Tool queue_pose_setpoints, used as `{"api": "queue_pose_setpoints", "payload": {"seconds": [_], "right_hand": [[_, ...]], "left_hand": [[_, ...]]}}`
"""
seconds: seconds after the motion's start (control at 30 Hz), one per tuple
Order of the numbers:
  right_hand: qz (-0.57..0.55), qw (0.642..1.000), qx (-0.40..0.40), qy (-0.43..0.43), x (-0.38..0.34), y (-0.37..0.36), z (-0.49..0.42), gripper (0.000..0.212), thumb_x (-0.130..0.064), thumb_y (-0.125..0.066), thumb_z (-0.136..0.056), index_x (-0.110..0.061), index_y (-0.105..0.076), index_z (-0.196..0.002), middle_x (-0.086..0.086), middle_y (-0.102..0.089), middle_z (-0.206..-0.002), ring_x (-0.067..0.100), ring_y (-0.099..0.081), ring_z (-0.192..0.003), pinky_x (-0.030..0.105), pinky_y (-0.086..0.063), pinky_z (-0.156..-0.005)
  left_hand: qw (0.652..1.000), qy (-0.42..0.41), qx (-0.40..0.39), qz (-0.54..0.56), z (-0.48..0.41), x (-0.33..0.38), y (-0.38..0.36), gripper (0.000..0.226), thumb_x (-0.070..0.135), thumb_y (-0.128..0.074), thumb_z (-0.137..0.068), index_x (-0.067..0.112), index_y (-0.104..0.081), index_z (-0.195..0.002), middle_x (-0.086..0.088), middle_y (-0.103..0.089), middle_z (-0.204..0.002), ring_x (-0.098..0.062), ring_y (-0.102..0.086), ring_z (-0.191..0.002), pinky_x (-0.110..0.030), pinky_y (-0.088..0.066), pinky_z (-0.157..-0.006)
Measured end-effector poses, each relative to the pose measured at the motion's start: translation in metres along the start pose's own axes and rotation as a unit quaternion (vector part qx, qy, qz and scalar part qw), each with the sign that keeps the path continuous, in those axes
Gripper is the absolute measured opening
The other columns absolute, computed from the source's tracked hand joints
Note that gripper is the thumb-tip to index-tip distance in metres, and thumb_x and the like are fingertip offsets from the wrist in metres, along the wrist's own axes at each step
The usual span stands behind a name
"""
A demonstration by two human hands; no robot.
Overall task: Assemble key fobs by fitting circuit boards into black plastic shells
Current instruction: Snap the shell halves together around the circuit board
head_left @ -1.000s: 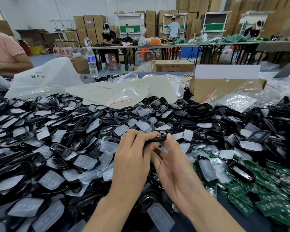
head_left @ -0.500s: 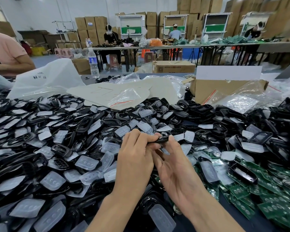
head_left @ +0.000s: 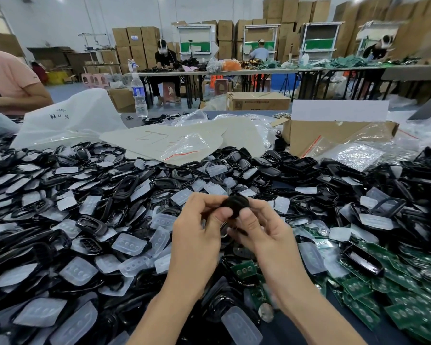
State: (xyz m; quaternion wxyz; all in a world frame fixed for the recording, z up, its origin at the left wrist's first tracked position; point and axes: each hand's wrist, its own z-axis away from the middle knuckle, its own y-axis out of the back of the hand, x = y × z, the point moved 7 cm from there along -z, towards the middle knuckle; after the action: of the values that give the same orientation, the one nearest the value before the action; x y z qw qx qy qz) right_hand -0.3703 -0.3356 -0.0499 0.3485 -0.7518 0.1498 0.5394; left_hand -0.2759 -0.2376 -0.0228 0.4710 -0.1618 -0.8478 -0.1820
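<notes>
Left hand (head_left: 197,235) and right hand (head_left: 266,232) both pinch one black shell (head_left: 235,203) between thumbs and curled fingers, held just above the heap at centre; can't tell if a board sits inside it. Under and around the wrists lies a loose shell pile (head_left: 125,185) mixed with translucent button pads (head_left: 128,244), green circuit boards (head_left: 406,292) spread on the right, and a coin cell (head_left: 266,312) by the right forearm. Farther back: white plastic bag (head_left: 67,120), cardboard box (head_left: 334,138), water bottle (head_left: 139,95), a person's pink sleeve (head_left: 10,78) at far left, stacked cartons (head_left: 135,41) at the wall.
</notes>
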Motion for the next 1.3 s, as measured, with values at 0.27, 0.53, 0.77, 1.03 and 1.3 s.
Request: {"api": "queue_pose_setpoints", "payload": {"seconds": [0.27,0.53,0.77,1.03,1.3], "right_hand": [[0.276,0.935,0.084,0.205,-0.033,0.008,0.012,0.013,-0.033,-0.069,-0.090,-0.045,-0.072,-0.094,-0.020,-0.063,-0.099,0.004,-0.066,-0.095,0.010,-0.048,-0.075],[0.322,0.906,0.116,0.250,-0.040,0.006,0.017,0.020,-0.023,-0.069,-0.089,-0.042,-0.069,-0.096,-0.025,-0.062,-0.095,-0.001,-0.064,-0.090,0.005,-0.043,-0.073],[0.212,0.968,0.058,0.124,-0.023,0.012,0.005,0.030,-0.021,-0.067,-0.096,-0.051,-0.072,-0.103,-0.018,-0.075,-0.098,0.004,-0.071,-0.090,0.013,-0.050,-0.074],[-0.044,0.998,0.046,0.017,-0.007,0.012,-0.001,0.010,-0.018,-0.069,-0.080,-0.026,-0.075,-0.079,0.011,-0.077,-0.099,0.028,-0.076,-0.095,0.026,-0.060,-0.079],[-0.054,0.998,0.036,0.009,-0.001,0.010,-0.003,0.007,-0.023,-0.073,-0.075,-0.030,-0.075,-0.077,0.007,-0.077,-0.095,0.024,-0.075,-0.091,0.027,-0.060,-0.081]], "left_hand": [[0.985,0.054,-0.086,0.138,0.004,0.002,-0.015,0.032,0.004,-0.065,-0.095,0.035,-0.072,-0.098,0.005,-0.076,-0.100,-0.009,-0.070,-0.097,-0.017,-0.052,-0.083],[0.978,0.091,-0.070,0.176,0.003,-0.006,-0.014,0.030,-0.004,-0.068,-0.089,0.026,-0.074,-0.085,0.002,-0.076,-0.088,-0.006,-0.070,-0.084,-0.016,-0.053,-0.077],[1.000,0.005,-0.025,-0.012,0.003,0.002,-0.006,0.032,0.009,-0.074,-0.089,0.040,-0.067,-0.086,0.018,-0.070,-0.091,-0.001,-0.066,-0.088,-0.008,-0.047,-0.076],[0.999,0.015,-0.025,0.046,0.007,0.011,-0.008,0.017,0.034,-0.074,-0.082,0.044,-0.071,-0.095,0.012,-0.063,-0.097,-0.014,-0.064,-0.090,-0.021,-0.051,-0.080],[1.000,0.016,-0.001,0.015,0.005,0.009,-0.003,0.040,0.004,-0.074,-0.086,0.044,-0.073,-0.087,0.015,-0.062,-0.091,-0.007,-0.064,-0.092,-0.017,-0.050,-0.079]]}}
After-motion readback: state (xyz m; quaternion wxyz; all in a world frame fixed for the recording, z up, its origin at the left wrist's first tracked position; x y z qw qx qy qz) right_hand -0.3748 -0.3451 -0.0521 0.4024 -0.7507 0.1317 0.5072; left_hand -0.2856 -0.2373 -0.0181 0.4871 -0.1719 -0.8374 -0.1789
